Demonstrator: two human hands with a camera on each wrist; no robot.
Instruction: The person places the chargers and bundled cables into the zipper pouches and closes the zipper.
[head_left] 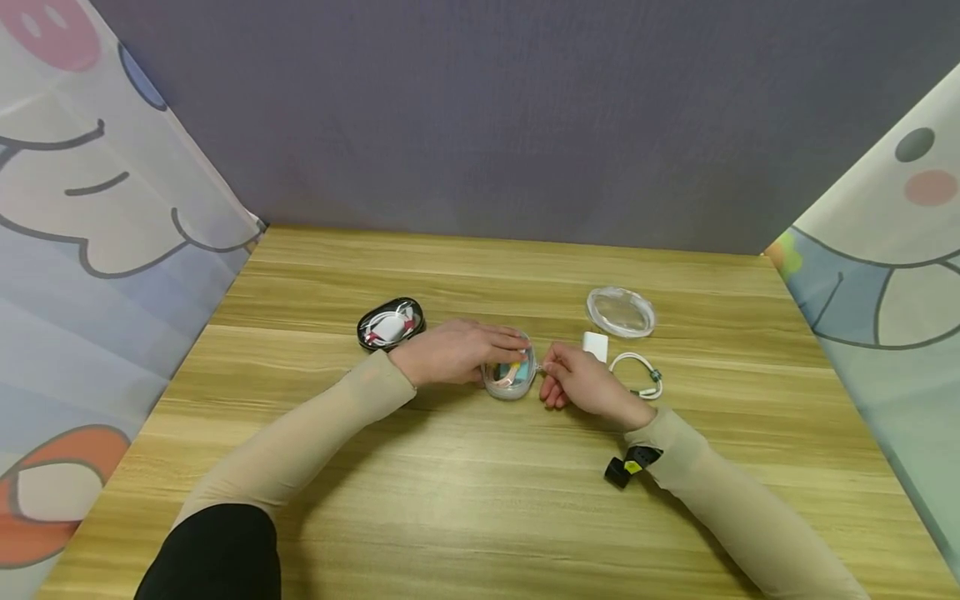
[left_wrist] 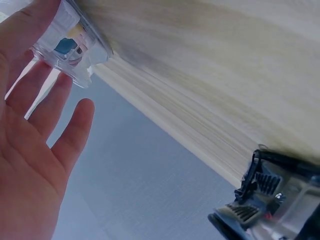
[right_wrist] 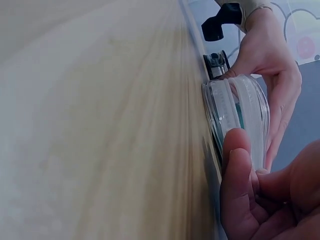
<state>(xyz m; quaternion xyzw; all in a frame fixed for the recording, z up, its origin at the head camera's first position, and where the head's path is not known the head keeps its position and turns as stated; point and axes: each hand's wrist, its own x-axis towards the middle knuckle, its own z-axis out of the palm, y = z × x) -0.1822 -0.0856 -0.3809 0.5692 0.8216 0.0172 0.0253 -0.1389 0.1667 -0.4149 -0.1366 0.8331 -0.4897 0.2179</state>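
Observation:
A small clear zip case [head_left: 508, 392] with colourful items inside lies at the middle of the table. My left hand [head_left: 459, 350] holds it from the left, fingers across the top and thumb at its near side. At the case's right edge, my right hand [head_left: 588, 385] pinches the small zipper pull [head_left: 539, 367] between thumb and forefinger. The right wrist view shows the white zip band of the case [right_wrist: 245, 107] edge-on; the pull itself is mostly hidden there by the fingertips.
Left of the left hand sits an open black case [head_left: 392, 323] holding a white charger and cable. Beyond the right hand are a white block [head_left: 596, 344], a coiled white cable [head_left: 654, 387] and another clear round case [head_left: 621, 312]. A grey partition [head_left: 487, 125] stands behind the table.

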